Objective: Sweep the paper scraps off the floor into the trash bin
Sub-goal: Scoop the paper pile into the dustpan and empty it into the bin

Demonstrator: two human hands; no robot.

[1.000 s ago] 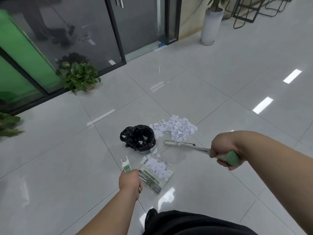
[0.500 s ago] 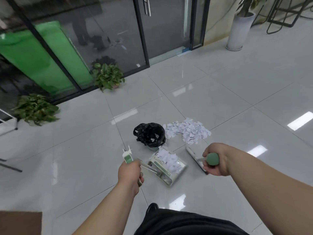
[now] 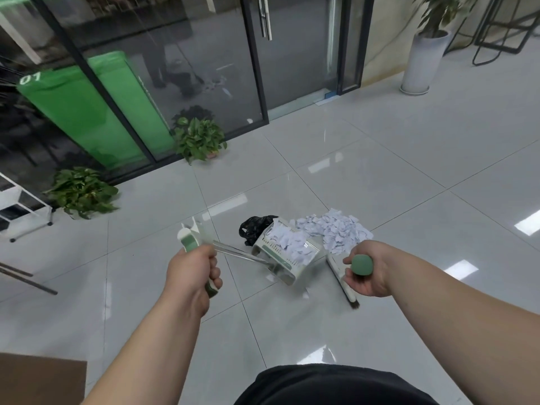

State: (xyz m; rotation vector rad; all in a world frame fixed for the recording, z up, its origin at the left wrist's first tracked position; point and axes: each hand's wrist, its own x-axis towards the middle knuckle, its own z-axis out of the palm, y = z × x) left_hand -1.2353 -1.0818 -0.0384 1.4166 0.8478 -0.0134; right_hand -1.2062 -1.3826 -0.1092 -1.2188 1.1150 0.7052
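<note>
My left hand (image 3: 193, 271) grips the green-and-white handle of a dustpan (image 3: 287, 254), which is lifted and tilted toward the small trash bin (image 3: 254, 230) lined with a black bag. White paper scraps lie in the pan. A pile of paper scraps (image 3: 336, 229) rests on the floor tiles just right of the bin. My right hand (image 3: 365, 271) grips the green end of a broom handle; the broom head (image 3: 340, 277) sits on the floor beside the pan.
Two potted green plants (image 3: 200, 138) (image 3: 81, 192) stand along the glass wall and doors at the back. A tall white planter (image 3: 420, 62) stands at back right. A white rack (image 3: 20, 209) is at left, a brown cardboard edge (image 3: 41, 378) at bottom left.
The dustpan with scraps has been raised off the floor and moved toward the bin. The broom has been drawn back from the pile toward me. My view has tilted up and shifted.
</note>
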